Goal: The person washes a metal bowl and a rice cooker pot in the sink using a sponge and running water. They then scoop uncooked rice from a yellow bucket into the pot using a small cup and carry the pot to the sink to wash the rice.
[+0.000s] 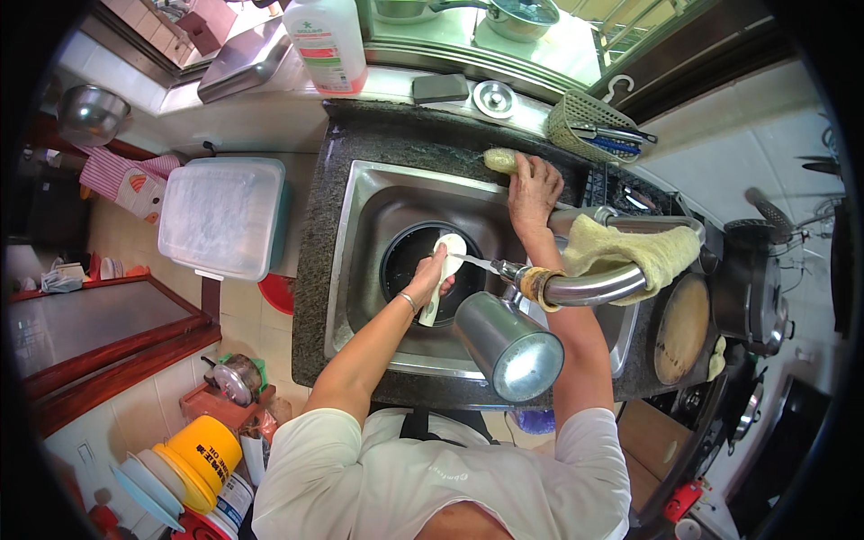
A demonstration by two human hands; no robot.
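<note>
My left hand (426,277) grips a white serving spoon or rice paddle (451,251), its broad end up, in the stream from the faucet (509,270). Below it a round black pan or pot (398,297) sits in the stainless steel sink basin (364,243). My right hand (535,189) reaches past the faucet to the back ledge, its fingers closed over one end of a pale yellow scrubber (499,160), perhaps loofah. The palm side of that hand is hidden.
A cylindrical metal faucet filter (509,344) juts out between my arms. A yellow cloth (628,250) drapes over a curved metal pipe (597,287). Behind stand a plastic jug (327,47) and a utensil basket (563,125). Left is a lidded plastic box (223,216); right, a round board (682,329).
</note>
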